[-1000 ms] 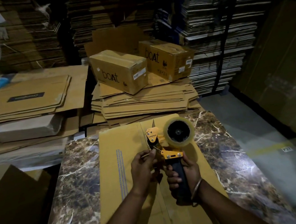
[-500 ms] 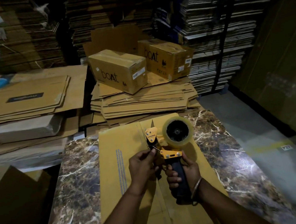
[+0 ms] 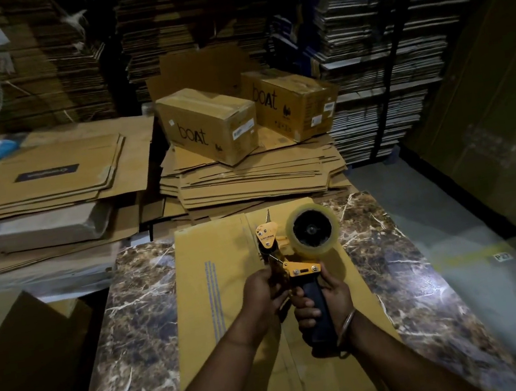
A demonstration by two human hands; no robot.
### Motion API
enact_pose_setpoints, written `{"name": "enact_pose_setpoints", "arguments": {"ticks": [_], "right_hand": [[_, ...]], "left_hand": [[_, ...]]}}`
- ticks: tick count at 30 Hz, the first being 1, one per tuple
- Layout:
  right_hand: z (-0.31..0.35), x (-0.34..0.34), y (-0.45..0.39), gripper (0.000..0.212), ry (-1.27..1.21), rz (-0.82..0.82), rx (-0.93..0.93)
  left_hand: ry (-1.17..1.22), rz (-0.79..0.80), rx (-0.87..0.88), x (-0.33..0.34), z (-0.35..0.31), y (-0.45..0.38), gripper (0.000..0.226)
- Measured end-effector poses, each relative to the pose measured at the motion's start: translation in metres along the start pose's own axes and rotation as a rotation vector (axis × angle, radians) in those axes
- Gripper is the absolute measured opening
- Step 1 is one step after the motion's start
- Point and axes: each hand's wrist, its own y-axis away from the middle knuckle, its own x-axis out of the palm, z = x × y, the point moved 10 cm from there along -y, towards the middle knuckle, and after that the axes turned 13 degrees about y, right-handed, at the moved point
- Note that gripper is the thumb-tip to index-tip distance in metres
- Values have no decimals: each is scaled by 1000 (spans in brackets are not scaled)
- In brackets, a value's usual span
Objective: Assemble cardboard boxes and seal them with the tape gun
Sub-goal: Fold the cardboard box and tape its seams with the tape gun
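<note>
Left hand [image 3: 262, 292]: fingers curled, pinching at fingertip level, forearm extended forward. Right hand [image 3: 324, 299]: fingers wrapped in a fist grip, bangle on wrist.

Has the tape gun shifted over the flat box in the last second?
No. The tape gun sits over the same spot on the flat cardboard box on the marble table.

The left hand [image 3: 261, 290] has slid lower on the tape gun [image 3: 292, 257] — fingers now pinching beside the handle top.
</note>
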Motion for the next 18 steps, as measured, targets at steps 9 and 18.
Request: {"name": "enact_pose_setpoints", "arguments": {"ticks": [9, 18], "right_hand": [[1, 3, -1, 65, -10, 55, -18], [4, 6, -1, 65, -10, 82, -34]], "left_hand": [[141, -86, -79, -3, 13, -7, 14], [21, -107, 80, -8, 0, -6, 10]]}}
